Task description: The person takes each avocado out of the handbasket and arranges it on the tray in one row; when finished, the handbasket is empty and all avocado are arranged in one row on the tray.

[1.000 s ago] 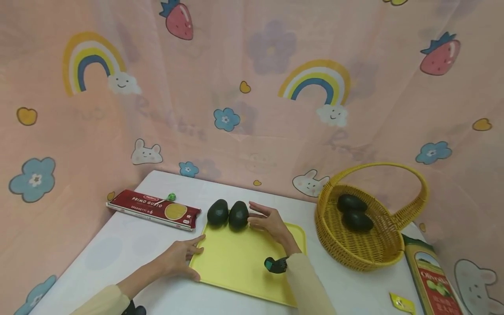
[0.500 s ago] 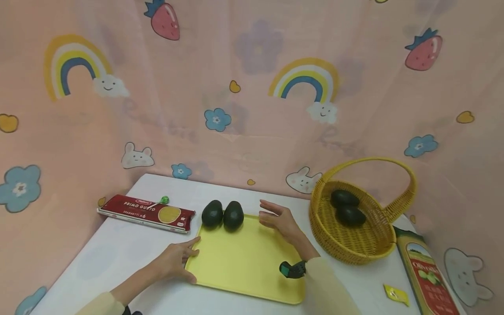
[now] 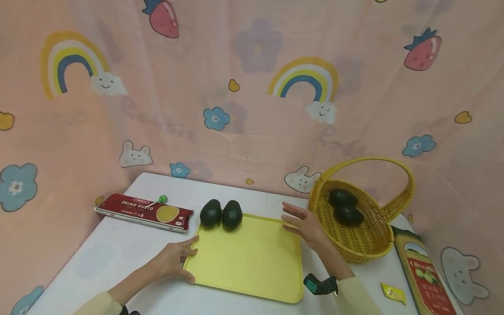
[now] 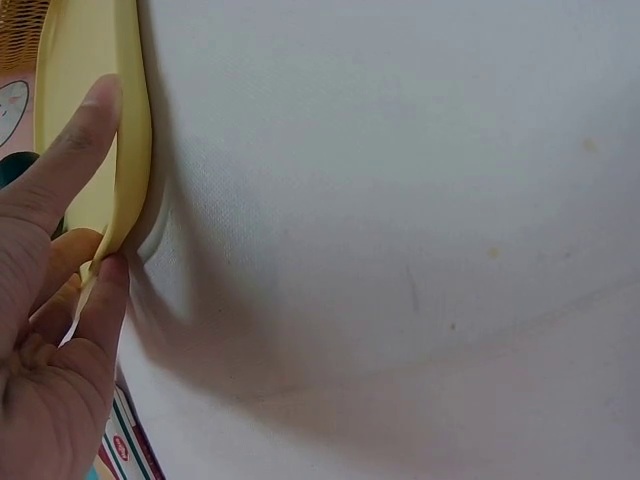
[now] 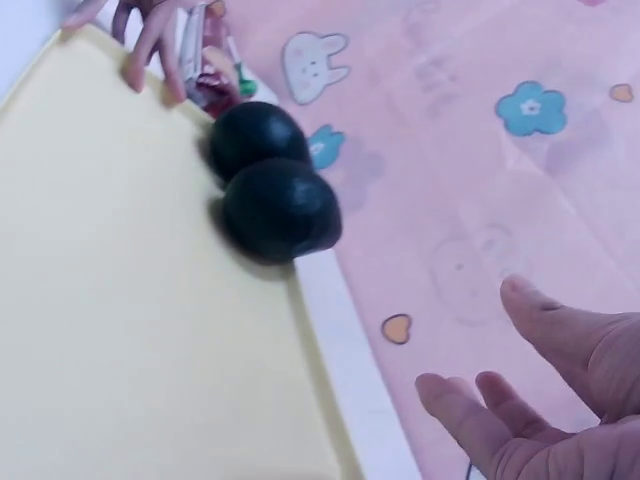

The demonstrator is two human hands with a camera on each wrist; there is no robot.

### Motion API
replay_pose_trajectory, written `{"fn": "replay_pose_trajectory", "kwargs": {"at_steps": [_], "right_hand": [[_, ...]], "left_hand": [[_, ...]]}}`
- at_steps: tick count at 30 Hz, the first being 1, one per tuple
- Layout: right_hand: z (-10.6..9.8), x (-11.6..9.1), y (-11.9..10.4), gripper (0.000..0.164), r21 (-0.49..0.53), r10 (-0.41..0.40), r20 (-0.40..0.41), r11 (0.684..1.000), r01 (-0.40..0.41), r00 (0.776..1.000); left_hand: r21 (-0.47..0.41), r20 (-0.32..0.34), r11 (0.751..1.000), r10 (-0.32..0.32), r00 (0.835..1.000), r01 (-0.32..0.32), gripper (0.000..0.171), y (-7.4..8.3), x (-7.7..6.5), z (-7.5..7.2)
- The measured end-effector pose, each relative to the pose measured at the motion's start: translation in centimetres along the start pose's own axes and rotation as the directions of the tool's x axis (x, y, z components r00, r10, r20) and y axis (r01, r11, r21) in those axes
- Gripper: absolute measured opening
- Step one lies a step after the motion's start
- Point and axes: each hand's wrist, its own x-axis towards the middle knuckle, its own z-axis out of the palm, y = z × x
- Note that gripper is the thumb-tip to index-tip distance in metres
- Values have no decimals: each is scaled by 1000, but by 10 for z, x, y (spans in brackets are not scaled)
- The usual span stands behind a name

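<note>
My left hand (image 3: pixel 173 261) rests at the left edge of the yellow tray (image 3: pixel 244 262), its thumb and fingers spread along the rim. In the left wrist view, the thumb of that hand (image 4: pixel 60 290) lies over the tray's rim (image 4: pixel 133 120), while other fingertips touch the rim farther along. Two dark green avocados, the left one (image 3: pixel 211 213) and the right one (image 3: pixel 232 215), sit side by side at the tray's back left corner. Over the tray's back right corner my right hand (image 3: pixel 311 227) hovers with parted fingers, holding nothing, as the right wrist view also shows.
Right of the tray stands a yellow wicker basket (image 3: pixel 370 245) with two avocados (image 3: pixel 346 208) inside. Beside it lie an Olivoilà package (image 3: pixel 427 275) and a small yellow packet (image 3: pixel 393 293). A red spaghetti pack (image 3: pixel 143 212) and green lollipop (image 3: pixel 162 199) are at back left.
My right hand has drawn away from the avocados, moving right across the tray toward the basket. The left hand stays at the tray's edge. The head view has shifted slightly.
</note>
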Motion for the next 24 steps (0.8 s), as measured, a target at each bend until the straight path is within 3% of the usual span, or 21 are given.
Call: {"fn": "replay_pose_trajectory", "kwargs": {"at_steps": [7, 14, 20, 24], "right_hand": [[-25, -23, -19, 55, -9, 21, -90, 1000, -22, 996], [-62, -41, -21, 61, 30, 47, -200, 999, -41, 979], [-93, -45, -13, 31, 166, 45, -311, 986, 7, 949], [-114, -40, -4, 30, 303, 88, -383, 952, 35, 920]], "left_hand": [[-20, 2, 1000, 7, 1000, -7, 76, -1, 0, -1], [-29, 1, 999, -26, 1000, 26, 77, -1, 1, 1], [-23, -5, 999, -28, 1000, 28, 76, -1, -1, -1], [-30, -4, 999, -27, 1000, 27, 75, -2, -1, -1]]}}
